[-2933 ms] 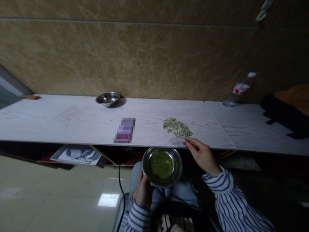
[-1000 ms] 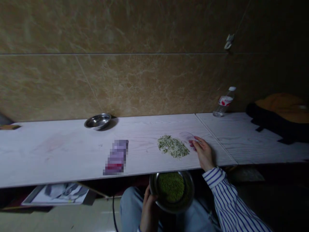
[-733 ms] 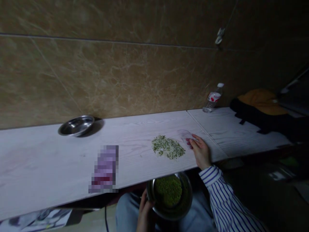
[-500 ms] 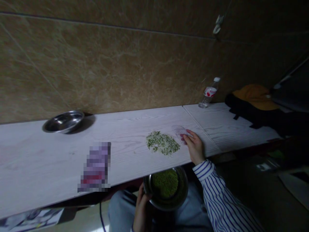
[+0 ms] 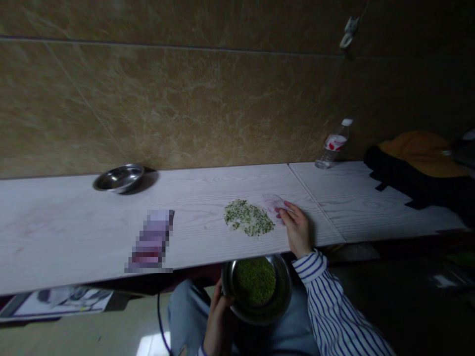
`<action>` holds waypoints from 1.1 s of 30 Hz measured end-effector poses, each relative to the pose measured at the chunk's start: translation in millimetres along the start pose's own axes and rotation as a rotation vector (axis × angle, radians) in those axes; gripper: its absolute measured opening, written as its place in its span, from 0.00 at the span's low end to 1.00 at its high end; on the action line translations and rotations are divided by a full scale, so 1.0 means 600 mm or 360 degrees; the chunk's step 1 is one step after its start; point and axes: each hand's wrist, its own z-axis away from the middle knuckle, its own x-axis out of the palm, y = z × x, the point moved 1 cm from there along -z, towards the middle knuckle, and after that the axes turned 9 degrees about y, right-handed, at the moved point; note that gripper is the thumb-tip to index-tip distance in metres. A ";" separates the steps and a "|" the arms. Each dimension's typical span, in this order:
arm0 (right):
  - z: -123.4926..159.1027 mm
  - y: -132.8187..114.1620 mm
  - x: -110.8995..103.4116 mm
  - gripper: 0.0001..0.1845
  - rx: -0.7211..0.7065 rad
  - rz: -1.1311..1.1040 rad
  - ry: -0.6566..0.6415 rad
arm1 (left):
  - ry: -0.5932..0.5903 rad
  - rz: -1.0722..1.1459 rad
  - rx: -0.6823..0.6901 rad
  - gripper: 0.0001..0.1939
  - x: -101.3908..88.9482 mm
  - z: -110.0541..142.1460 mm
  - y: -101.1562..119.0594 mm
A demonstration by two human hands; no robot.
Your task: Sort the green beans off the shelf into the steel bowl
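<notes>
A steel bowl (image 5: 284, 296) with small green beans (image 5: 256, 280) inside is just below the table's front edge, above my lap. My left hand (image 5: 219, 309) grips its left rim, thumb on the near side. On the table lies a loose, flat heap of white grains mixed with green beans (image 5: 248, 217). Right of the heap, my right hand (image 5: 296, 222) pinches a thin, clear plastic piece (image 5: 273, 203), round-edged like a lid or shallow dish. Its far edge is close to the heap; whether it touches the grains I cannot tell.
An empty-looking steel bowl (image 5: 118, 179) stands at the back left by the tiled wall. A blurred-out purple flat item (image 5: 152, 240) lies left of the heap. A clear bottle (image 5: 334, 144) and an orange and black cap (image 5: 419, 153) are at the right.
The view has turned slightly left, so background things appear shifted right. My right hand and the clear plastic have moved barely, staying beside the heap. My left hand keeps its hold on the bowl.
</notes>
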 end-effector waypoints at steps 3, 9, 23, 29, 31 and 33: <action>-0.001 0.002 0.000 0.25 -0.0014 0.0029 -0.0050 | -0.0018 -0.0047 -0.0002 0.27 0.001 -0.001 -0.004; 0.002 0.003 0.000 0.24 0.0004 -0.0021 -0.0132 | 0.0016 -0.0051 0.0045 0.30 0.009 -0.011 -0.012; 0.016 -0.086 -0.081 0.08 -0.0891 0.0854 -0.0885 | 0.0087 -0.0082 0.0026 0.28 -0.025 -0.011 -0.010; 0.027 -0.077 -0.107 0.12 -0.1418 0.1011 -0.0998 | 0.0068 -0.0088 0.0045 0.29 -0.025 -0.012 -0.006; 0.022 -0.071 -0.106 0.12 -0.1467 0.1010 -0.0959 | 0.0068 -0.0065 0.0025 0.30 -0.025 -0.011 -0.006; 0.018 -0.068 -0.099 0.13 -0.1463 0.1006 -0.0972 | 0.0083 -0.0044 0.0011 0.32 -0.026 -0.011 -0.007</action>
